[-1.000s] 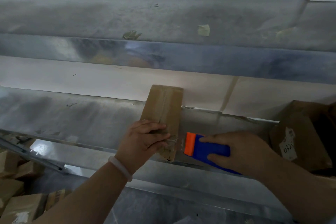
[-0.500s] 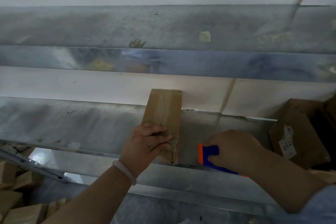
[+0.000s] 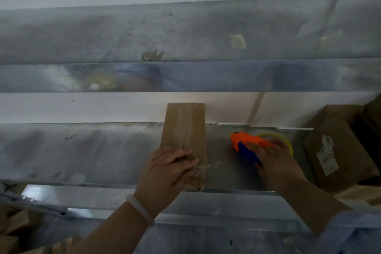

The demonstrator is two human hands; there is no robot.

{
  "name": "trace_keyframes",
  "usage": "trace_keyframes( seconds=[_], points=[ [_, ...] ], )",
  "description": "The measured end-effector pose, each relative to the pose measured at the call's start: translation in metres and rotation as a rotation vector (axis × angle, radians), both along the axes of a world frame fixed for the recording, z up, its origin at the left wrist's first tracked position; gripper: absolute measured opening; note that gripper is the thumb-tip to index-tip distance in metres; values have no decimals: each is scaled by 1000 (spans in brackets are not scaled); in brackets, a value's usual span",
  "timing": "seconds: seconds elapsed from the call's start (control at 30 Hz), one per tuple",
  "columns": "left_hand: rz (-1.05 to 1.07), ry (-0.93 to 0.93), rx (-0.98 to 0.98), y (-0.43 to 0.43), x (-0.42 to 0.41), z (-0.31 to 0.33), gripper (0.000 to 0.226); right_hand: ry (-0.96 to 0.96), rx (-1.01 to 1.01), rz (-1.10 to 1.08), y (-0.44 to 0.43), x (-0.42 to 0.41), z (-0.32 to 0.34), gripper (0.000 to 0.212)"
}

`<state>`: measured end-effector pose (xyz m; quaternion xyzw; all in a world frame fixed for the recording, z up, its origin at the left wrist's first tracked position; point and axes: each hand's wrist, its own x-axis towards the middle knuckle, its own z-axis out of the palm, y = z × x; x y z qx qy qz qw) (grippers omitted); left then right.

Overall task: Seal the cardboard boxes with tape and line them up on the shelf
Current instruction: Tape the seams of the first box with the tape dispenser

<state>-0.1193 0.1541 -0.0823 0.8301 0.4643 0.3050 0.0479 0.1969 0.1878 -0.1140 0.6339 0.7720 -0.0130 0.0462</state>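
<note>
A small brown cardboard box (image 3: 185,128) lies on the metal shelf (image 3: 82,150), long side running away from me, with clear tape along its top seam. My left hand (image 3: 167,173) presses down on its near end, where a loose tape tail sticks out to the right. My right hand (image 3: 274,163) rests on an orange and blue tape dispenser (image 3: 247,142) with a yellowish tape roll (image 3: 286,142), lying on the shelf to the right of the box.
A larger labelled cardboard box (image 3: 338,146) stands at the shelf's right end. An upper metal shelf (image 3: 185,33) with tape scraps runs across above. More cardboard boxes (image 3: 12,231) lie low at the bottom left.
My right hand has carried the tape dispenser away from the box's near end, rightward and farther back onto the shelf. The left hand has stayed pressed on the box.
</note>
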Motion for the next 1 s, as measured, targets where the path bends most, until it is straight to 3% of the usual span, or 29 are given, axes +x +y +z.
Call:
trace_keyframes(
  seconds=[0.17,0.33,0.53,0.6,0.7,0.77,0.8,0.87,1.0],
  points=[
    [-19,17,9,2,-2,0,27,37,410,90,-21,-8,-32,55],
    [-28,29,-28,8,-8,5,37,-99,286,57,-49,-41,-44,56],
    [-173,29,-13,18,-20,3,31,-39,154,-74,-60,-71,-39,53],
    [-190,7,-2,21,-22,1,30,205,110,-162,-63,-75,-36,57],
    [-215,-19,11,22,-23,-2,29,1046,229,-484,-68,-99,-16,43],
    [-215,-30,7,22,-23,-3,30,1579,142,-626,-60,-124,-2,29],
    [-209,-36,4,22,-23,-3,30,1731,53,-657,-53,-137,0,32],
    [-207,-55,9,21,-22,-4,31,1777,-65,-680,-44,-161,6,43],
    [-227,-96,1,22,-23,-7,30,1749,30,-678,-36,-188,-8,32]
  ],
)
